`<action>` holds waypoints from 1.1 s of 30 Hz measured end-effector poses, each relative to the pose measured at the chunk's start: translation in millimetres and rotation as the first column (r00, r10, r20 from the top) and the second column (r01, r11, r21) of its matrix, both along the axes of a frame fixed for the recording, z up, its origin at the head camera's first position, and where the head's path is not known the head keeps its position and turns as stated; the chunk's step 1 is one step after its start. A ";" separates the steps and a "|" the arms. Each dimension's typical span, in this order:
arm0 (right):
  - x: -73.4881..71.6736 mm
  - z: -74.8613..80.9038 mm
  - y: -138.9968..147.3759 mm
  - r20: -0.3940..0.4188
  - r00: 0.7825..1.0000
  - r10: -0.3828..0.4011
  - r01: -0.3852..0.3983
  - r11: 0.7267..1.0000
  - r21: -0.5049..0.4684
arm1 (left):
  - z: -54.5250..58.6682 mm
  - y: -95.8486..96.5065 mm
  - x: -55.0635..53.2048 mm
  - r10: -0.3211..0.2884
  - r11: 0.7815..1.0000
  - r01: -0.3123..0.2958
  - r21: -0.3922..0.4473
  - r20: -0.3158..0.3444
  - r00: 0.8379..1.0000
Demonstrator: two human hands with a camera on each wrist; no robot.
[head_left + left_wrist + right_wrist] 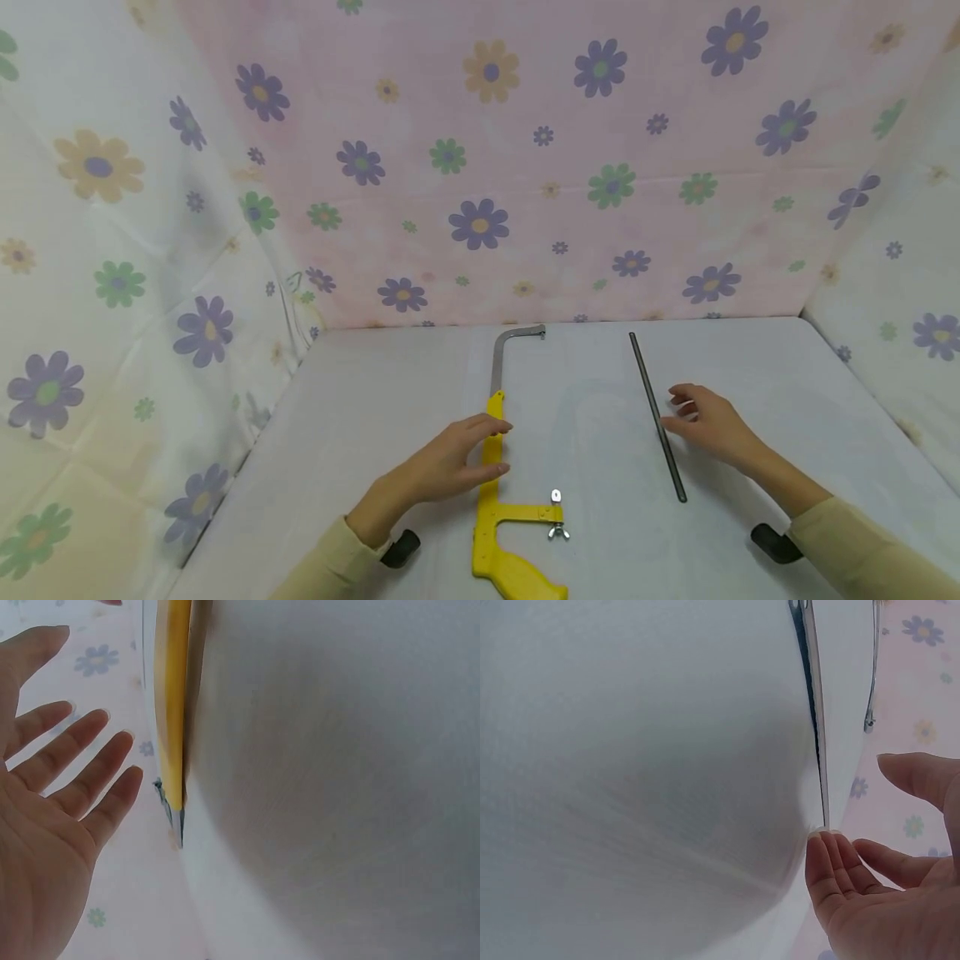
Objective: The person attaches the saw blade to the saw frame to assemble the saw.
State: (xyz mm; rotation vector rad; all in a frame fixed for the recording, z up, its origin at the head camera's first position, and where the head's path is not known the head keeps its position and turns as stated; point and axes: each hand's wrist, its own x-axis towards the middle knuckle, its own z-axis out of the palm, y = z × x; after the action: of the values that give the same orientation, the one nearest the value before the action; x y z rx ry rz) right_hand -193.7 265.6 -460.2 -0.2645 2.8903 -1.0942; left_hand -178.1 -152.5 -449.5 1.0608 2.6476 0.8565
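Observation:
A yellow hacksaw frame [487,500] with a grey metal bow lies lengthwise on the white table, its handle nearest me and a wing nut on its short arm. No blade is fitted across it. My left hand [446,462] hovers at the frame's middle, thumb and fingers spread apart; the left wrist view shows its palm beside the yellow bar [174,705]. To the right lies a dark hacksaw blade [649,392], slightly slanted. Beside it is my right hand [708,425], fingers loosely bent and holding nothing. In the right wrist view, its fingertips overlap the blade's [817,697] end.
Flowered cloth [480,150] hangs behind the table and along both sides. The white tabletop [390,375] ends at that back cloth. A black object [401,548] shows beside the left cuff, and another black piece [776,543] by the right cuff.

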 end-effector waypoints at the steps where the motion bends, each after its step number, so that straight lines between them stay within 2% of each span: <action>1: 0.3 0.4 -0.6 0.005 1.000 -0.001 0.001 1.000 -0.001 | -0.2 0.6 0.4 -0.006 1.000 0.006 0.003 0.001 1.000; 10: 4.0 2.2 -6.2 0.019 1.000 -0.005 0.005 1.000 -0.002 | -1.8 7.6 6.7 -0.019 1.000 0.019 0.004 0.038 0.999; 18: 6.4 0.5 -8.5 0.050 0.999 -0.016 0.016 1.000 0.006 | -4.8 13.5 10.5 -0.065 0.998 0.065 -0.009 0.046 0.997; 26: 7.5 1.7 -12.6 0.071 0.997 -0.024 0.022 0.999 0.024 | -9.3 17.5 15.8 -0.072 0.997 0.073 -0.007 0.111 0.991; 33: 8.1 2.9 -16.1 0.070 0.997 -0.030 0.027 0.999 0.041 | -13.0 20.0 16.5 -0.120 0.992 0.121 -0.029 0.054 0.991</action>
State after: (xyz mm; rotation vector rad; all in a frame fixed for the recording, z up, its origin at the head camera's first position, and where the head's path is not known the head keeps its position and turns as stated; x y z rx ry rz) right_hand -185.6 249.5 -457.3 -0.1802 2.8588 -1.0262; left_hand -161.7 -132.5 -462.5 1.1609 2.5170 0.8032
